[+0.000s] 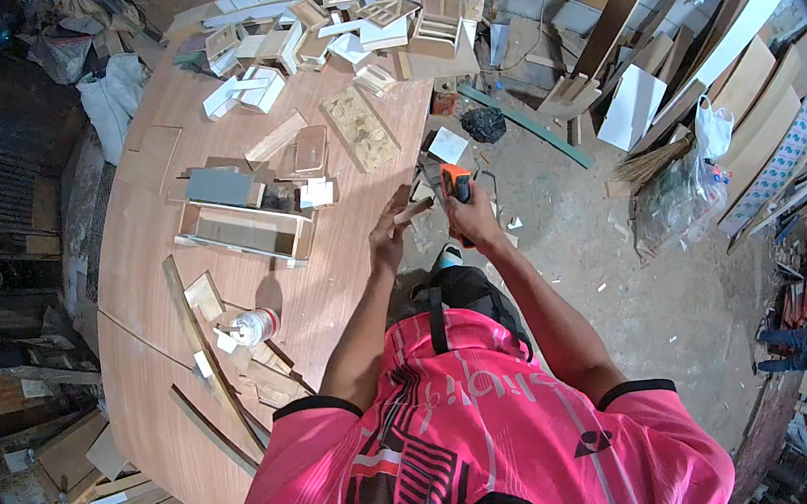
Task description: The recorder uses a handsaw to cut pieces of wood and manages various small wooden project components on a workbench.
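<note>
My left hand is closed on a small narrow wooden piece, held at the right edge of the wooden table. Just to the right, beyond that edge, my right hand grips an orange and black hand tool, possibly a stapler. On the table left of my hands sit an open wooden box, a grey board, a worn light board and a plastic jar.
Small wooden boxes crowd the table's far end. Long strips lie at its near left. Boards, a broom and a plastic bag stand along the right. A green strip lies on the floor. A person's legs show far right.
</note>
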Demonstrator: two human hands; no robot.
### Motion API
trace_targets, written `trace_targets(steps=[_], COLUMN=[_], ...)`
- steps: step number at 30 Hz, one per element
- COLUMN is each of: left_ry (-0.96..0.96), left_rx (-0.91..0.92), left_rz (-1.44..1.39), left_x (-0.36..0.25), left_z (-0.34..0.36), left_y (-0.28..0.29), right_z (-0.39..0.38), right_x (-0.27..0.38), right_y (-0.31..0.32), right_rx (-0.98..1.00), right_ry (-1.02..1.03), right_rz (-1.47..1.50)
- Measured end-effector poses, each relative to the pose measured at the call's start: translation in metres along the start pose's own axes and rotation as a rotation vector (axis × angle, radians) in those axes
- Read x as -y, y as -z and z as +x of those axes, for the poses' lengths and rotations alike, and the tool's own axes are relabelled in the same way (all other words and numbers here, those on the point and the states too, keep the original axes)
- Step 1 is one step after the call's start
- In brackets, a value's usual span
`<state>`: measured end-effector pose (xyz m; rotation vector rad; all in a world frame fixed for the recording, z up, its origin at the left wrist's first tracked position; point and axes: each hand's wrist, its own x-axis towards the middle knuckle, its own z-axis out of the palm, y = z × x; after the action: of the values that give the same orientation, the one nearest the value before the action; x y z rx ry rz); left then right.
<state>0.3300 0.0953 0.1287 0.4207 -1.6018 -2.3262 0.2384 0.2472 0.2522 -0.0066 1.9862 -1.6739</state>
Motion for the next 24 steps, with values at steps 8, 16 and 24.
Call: trace_targets(steps=[8, 16, 24], left_ry=[0.068, 0.099, 0.252], left_rx=[-0.02, -0.097, -0.148], left_rz=[0.235, -0.362, 0.036], left_x=[0.013, 0.018, -0.057], left_z=[0.005, 0.013, -0.012], left_y=[0.023, 0.03, 0.03], right_z=[-0.004, -0.014, -0.014], right_x=[0.0, 0.001, -0.018], right_y=[-0.02, -0.033, -0.029], right_rx=[0.086, 0.058, 0.082], right_ry=[0.005, -0.065, -0.043], right_rz=[0.046, 0.056, -0.011])
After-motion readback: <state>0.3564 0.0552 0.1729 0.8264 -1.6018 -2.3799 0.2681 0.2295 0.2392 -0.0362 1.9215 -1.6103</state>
